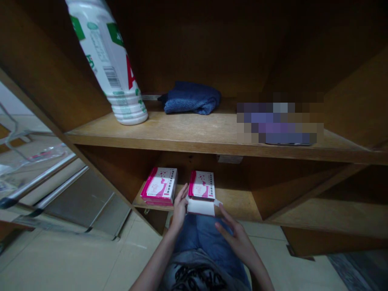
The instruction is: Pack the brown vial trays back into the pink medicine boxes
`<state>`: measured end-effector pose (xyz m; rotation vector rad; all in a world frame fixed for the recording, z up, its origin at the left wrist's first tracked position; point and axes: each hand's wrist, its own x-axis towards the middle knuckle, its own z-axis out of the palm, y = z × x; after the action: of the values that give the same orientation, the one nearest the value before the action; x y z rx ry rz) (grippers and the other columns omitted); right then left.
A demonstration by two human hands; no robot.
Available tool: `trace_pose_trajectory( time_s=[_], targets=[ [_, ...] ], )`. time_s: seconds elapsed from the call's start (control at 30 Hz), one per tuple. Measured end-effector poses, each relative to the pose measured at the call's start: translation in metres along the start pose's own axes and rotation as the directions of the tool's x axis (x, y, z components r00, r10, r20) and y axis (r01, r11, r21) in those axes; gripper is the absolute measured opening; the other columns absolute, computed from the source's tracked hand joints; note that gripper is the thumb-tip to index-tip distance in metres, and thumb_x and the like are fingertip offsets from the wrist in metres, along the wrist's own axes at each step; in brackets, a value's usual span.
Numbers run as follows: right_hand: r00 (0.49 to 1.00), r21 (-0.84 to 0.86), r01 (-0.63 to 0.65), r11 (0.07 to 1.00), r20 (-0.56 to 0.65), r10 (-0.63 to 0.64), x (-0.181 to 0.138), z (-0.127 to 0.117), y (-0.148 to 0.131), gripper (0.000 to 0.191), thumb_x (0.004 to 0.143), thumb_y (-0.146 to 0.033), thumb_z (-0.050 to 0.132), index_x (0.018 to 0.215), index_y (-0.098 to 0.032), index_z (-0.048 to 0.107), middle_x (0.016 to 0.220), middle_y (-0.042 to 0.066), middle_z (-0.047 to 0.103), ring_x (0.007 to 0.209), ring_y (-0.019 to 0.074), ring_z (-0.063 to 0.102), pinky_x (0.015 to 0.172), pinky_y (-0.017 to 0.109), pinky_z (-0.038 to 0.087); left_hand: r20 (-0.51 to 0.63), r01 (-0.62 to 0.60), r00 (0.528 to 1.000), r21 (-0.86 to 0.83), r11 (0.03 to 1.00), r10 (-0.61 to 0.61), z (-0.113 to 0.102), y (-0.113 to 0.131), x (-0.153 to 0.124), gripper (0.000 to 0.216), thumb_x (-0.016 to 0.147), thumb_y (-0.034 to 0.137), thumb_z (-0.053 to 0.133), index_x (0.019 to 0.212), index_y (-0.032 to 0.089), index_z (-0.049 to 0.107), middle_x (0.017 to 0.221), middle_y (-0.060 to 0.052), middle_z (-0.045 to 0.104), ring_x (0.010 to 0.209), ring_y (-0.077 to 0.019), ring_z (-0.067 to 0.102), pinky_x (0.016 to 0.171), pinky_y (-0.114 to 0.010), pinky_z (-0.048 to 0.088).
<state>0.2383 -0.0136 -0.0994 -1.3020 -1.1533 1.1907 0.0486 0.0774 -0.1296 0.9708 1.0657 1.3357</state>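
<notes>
A pink and white carton (201,184) lies on the lower shelf, its white front flap (200,207) folded out toward me. My left hand (180,210) is at the carton's left edge, fingers stretched out beside the left side tab; whether they touch it I cannot tell. On the other side, my right hand (235,232) has its thumb and fingers apart, with the index fingertip close to the small right tab. Left of my left hand sits a matching stack of pink and white cartons (160,184). What is inside the opened carton is too dark to make out.
Above, the wooden shelf (188,139) holds a white plastic bottle (106,60), a folded blue towel (192,98) and a pixelated object (279,123) at right. A metal-framed rack (57,198) stands at left. Cabinet dividers flank the lower compartment.
</notes>
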Motion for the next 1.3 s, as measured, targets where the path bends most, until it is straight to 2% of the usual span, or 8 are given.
trace_pose_trajectory(
  time_s=[0.1,0.2,0.37,0.6,0.77,0.9,1.07,1.3],
  targets=[
    [0.998,0.087,-0.045,0.995,0.043,0.042,0.001,0.008,-0.003,0.056,0.067,-0.038,0.075,0.12,-0.026,0.06,0.135,0.008,0.052,0.129,0.0317,0.042,0.105,0.056,0.032,-0.019,-0.007,1.0,-0.004,1.0,0.007,0.001,0.001,0.0,0.073,0.057,0.015,0.042,0.129,0.018,0.051,0.135,-0.009,0.052,0.122,-0.0231,0.051,0.099,-0.038,0.041],
    [0.979,0.286,-0.146,0.947,0.178,0.097,0.003,0.029,-0.004,0.048,0.071,-0.039,0.071,0.116,-0.027,0.063,0.131,0.009,0.056,0.121,0.0309,0.052,0.1,0.053,0.04,-0.046,-0.015,0.999,0.027,1.0,0.016,0.0,0.001,0.001,0.066,0.058,0.016,0.044,0.122,0.017,0.058,0.131,-0.009,0.056,0.121,-0.0238,0.052,0.103,-0.039,0.038],
    [0.963,0.666,-0.252,0.702,0.243,0.116,0.017,0.064,0.014,0.032,0.078,-0.043,0.058,0.104,-0.028,0.067,0.121,0.007,0.064,0.116,0.0277,0.056,0.104,0.052,0.037,-0.031,0.005,1.0,0.06,0.998,-0.003,-0.001,-0.001,0.0,0.057,0.063,0.02,0.049,0.118,0.014,0.061,0.127,-0.01,0.06,0.117,-0.0241,0.055,0.103,-0.039,0.038],
    [0.968,0.713,-0.246,0.657,0.219,0.124,0.034,0.063,0.02,0.032,0.082,-0.044,0.047,0.094,-0.022,0.067,0.114,0.011,0.068,0.118,0.0271,0.055,0.108,0.053,0.031,-0.141,0.042,0.99,0.186,0.982,-0.015,0.007,0.005,0.01,0.046,0.076,0.036,0.06,0.116,0.016,0.06,0.134,-0.013,0.053,0.129,-0.0261,0.043,0.111,-0.044,0.026],
    [0.967,0.771,-0.252,0.585,0.228,0.117,0.034,0.062,0.017,0.028,0.08,-0.041,0.053,0.092,-0.021,0.067,0.112,0.011,0.068,0.117,0.0265,0.055,0.108,0.05,0.031,0.021,-0.102,0.995,0.357,0.929,0.101,0.01,0.008,0.019,0.035,0.075,0.038,0.064,0.103,0.016,0.066,0.121,-0.012,0.062,0.124,-0.0274,0.048,0.11,-0.045,0.027],
    [0.938,0.817,-0.346,0.462,0.284,0.2,0.033,0.06,0.011,0.026,0.072,-0.037,0.064,0.09,-0.018,0.068,0.108,0.011,0.07,0.115,0.0237,0.057,0.11,0.04,0.029,0.037,-0.123,0.992,0.355,0.927,0.117,0.007,0.006,0.016,0.04,0.075,0.039,0.064,0.109,0.018,0.063,0.124,-0.011,0.06,0.125,-0.0264,0.047,0.11,-0.043,0.026],
    [0.915,0.841,-0.393,0.371,0.316,0.253,0.03,0.059,0.004,0.023,0.068,-0.033,0.068,0.088,-0.021,0.068,0.109,0.009,0.07,0.112,0.0213,0.06,0.109,0.036,0.03,0.033,-0.074,0.997,0.212,0.975,0.069,0.007,0.008,0.006,0.051,0.072,0.04,0.067,0.118,0.02,0.056,0.135,-0.01,0.051,0.128,-0.0267,0.043,0.11,-0.042,0.028],
    [0.936,0.858,-0.321,0.4,0.225,0.269,0.026,0.068,0.005,0.016,0.069,-0.031,0.066,0.083,-0.025,0.066,0.105,0.004,0.071,0.112,0.0196,0.059,0.106,0.037,0.035,0.081,-0.061,0.994,-0.189,0.98,0.077,0.015,0.024,-0.003,0.055,0.066,0.024,0.073,0.116,0.023,0.05,0.126,-0.008,0.056,0.12,-0.0244,0.051,0.1,-0.036,0.041]
  ],
)
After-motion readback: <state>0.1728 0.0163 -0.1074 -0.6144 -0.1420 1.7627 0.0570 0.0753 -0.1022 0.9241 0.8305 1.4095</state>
